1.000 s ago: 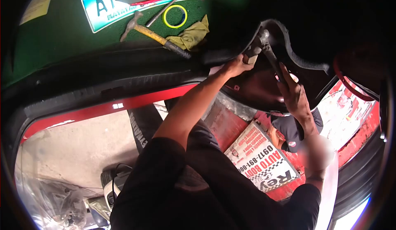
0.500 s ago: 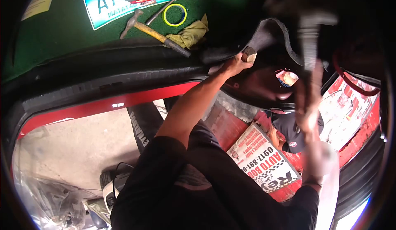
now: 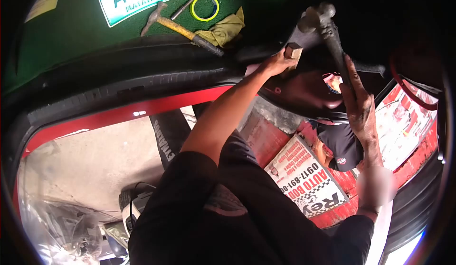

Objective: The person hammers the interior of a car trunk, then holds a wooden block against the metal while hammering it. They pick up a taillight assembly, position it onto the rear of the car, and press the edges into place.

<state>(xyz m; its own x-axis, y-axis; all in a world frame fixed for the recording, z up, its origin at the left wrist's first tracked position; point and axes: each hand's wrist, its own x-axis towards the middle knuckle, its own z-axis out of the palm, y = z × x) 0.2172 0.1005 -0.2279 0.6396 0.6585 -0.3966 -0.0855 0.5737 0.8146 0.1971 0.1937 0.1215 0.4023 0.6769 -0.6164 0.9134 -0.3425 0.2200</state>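
My left hand (image 3: 281, 63) is wrapped round a wooden block (image 3: 293, 52) at the dark body panel (image 3: 304, 91) near the trunk's edge. My right hand (image 3: 360, 98) grips the handle of a metal hammer (image 3: 335, 44). The hammer's rounded head is up and to the right of the block, apart from it in the picture. Behind the block and the hammer head, a grey flap of lining shows in part. The lower end of the block is hidden by my fingers.
On the green carpet (image 3: 71, 41) lie a yellow-handled hammer (image 3: 178, 28), a yellow tape roll (image 3: 204, 8), a cloth (image 3: 225, 29) and a licence plate (image 3: 128, 3). Below, a co-worker in a dark shirt (image 3: 337, 141) is beside a printed sign (image 3: 308, 177). A plastic bag (image 3: 66, 227) is lower left.
The right hand's hammer, blurred before, has come down and left, its head now closer to the wooden block. My left hand still holds the block. The view has shifted slightly.
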